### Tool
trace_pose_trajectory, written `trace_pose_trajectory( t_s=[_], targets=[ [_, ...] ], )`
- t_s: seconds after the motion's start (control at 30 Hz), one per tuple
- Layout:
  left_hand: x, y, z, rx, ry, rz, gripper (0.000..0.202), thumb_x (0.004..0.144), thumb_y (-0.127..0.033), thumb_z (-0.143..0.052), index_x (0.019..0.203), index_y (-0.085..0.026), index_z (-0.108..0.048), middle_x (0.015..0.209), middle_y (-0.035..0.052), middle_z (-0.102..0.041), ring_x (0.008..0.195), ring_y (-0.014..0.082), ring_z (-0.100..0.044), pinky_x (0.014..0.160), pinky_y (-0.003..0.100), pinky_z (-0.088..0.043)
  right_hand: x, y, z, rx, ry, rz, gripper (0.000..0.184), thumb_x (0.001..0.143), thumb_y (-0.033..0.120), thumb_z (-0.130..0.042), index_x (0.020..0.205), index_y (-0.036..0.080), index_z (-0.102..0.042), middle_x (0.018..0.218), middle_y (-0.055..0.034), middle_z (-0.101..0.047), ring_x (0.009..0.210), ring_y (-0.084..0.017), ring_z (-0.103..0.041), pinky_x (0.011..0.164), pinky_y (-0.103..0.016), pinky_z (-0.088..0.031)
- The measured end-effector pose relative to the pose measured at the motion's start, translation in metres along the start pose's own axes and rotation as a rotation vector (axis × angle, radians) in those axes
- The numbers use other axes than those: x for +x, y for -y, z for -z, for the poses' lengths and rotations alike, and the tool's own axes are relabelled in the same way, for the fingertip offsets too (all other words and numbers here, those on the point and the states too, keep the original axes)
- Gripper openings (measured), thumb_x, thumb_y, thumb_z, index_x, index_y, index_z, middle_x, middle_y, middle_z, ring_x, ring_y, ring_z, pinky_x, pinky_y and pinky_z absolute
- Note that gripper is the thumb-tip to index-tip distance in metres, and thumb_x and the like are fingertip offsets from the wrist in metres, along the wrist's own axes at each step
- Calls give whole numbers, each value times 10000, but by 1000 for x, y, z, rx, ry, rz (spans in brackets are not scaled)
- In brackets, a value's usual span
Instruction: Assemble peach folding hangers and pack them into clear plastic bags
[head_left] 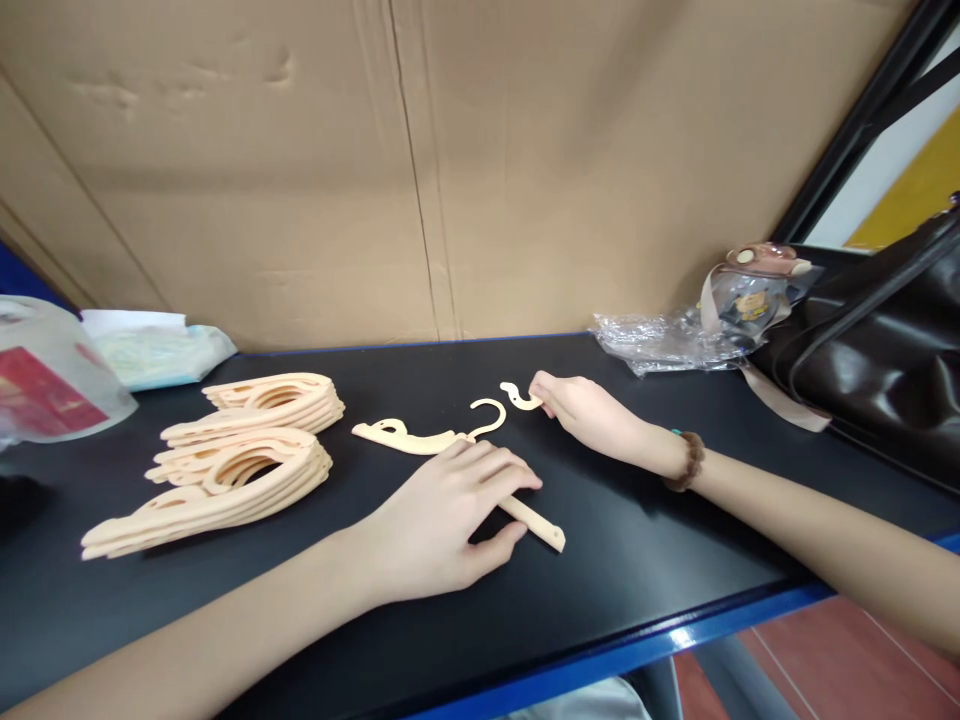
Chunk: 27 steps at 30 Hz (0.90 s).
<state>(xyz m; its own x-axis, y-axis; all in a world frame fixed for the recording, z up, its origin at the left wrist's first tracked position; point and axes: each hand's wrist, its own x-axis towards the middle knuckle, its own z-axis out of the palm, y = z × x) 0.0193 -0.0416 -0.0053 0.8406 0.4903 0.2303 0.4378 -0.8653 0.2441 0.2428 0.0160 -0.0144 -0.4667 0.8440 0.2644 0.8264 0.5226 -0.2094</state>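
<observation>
On the black tabletop, a cream plastic folding hanger (pixel 412 440) lies with its curved hook up and one straight arm slanting toward me. My left hand (pixel 450 510) rests palm down across its middle, fingers stretched out and thumb apart beside the straight arm, hiding the joint. To the right of that hook, my right hand (pixel 592 415) pinches one end of a small cream hook piece (pixel 521 400) between thumb and fingers. Two piles of similar cream hanger parts, a nearer pile (pixel 225 490) and a farther pile (pixel 262 405), sit left of my left hand.
A translucent container (pixel 60 370) and a light-blue packet (pixel 161 355) stand at the left. Clear plastic wrap (pixel 660 340), a strapped bottle (pixel 750 295) and a dark shiny bag (pixel 877 350) occupy the right. A cardboard panel (pixel 337 180) rises behind; the table's blue edge (pixel 637 655) runs in front.
</observation>
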Motion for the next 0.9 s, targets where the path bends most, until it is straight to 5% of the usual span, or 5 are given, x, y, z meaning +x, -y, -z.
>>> trace_pose_trajectory(
  t_s=[0.13,0.27,0.43,0.67,0.9],
  targets=[
    [2,-1,-2,-71,30,-28,147,966,-252,-414,975,-212,-555,1086,20,-620,966,169,-549,872,329,-390,-3,2,2,304,5,-35,270,995,292,-298,799,196,-457,677,33,-485,589,-106,-418,591,-241,-310],
    [2,1,-2,-174,-56,127,96,955,-270,-429,930,-212,-502,903,-10,-614,784,129,-559,689,260,-408,-5,8,7,512,67,-19,400,940,513,-413,736,179,-496,637,46,-415,584,-95,-347,552,-236,-270],
    [1,-2,-1,-286,-78,287,57,916,-274,-469,891,-237,-435,627,-94,-469,509,84,-399,507,214,-323,-5,11,9,708,144,-9,482,903,572,-449,635,185,-348,612,57,-232,556,-85,-198,496,-253,-156],
    [-2,-9,0,-487,34,274,135,895,-262,-477,824,-236,-365,566,-113,-353,464,61,-315,463,191,-259,-5,12,9,715,171,32,520,923,593,-389,624,193,-246,623,49,-189,570,-91,-169,512,-272,-137],
    [1,-18,5,-761,170,272,399,796,-416,-661,696,-208,-335,552,-107,-319,502,59,-266,469,203,-226,-6,14,5,690,178,-19,523,893,618,-427,619,190,-304,618,51,-203,566,-90,-175,499,-268,-143]
  ],
)
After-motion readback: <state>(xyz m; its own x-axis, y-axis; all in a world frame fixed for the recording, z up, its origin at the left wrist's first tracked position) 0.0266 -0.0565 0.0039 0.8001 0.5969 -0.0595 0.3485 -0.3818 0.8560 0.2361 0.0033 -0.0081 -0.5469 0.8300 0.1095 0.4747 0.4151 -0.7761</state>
